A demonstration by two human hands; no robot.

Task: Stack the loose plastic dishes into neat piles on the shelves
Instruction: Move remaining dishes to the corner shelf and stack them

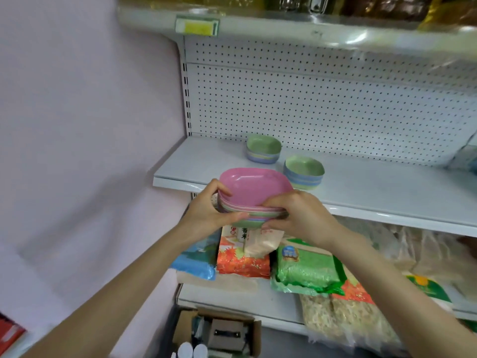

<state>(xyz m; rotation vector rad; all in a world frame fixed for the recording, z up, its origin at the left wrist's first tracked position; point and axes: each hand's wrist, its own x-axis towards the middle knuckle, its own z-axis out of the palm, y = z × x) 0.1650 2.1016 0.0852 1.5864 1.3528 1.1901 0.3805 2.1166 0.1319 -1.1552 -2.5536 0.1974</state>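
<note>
A pile of several plastic dishes (254, 188), pink on top with green, blue and pink rims below, is held in the air just in front of the white middle shelf (374, 192). My left hand (206, 208) grips its left edge, thumb over the pink rim. My right hand (299, 215) grips its right front edge. Two smaller piles stand on the shelf: one with a green dish on top at the back (263, 149), another green-topped pile (304, 172) nearer the shelf's front.
A pegboard back panel (322, 107) rises behind the shelf. The upper shelf (284, 24) overhangs with a yellow price tag. Bags of rice and grain (307, 270) fill the lower shelf. A cardboard box (219, 334) sits on the floor. A pink wall (85, 125) is left.
</note>
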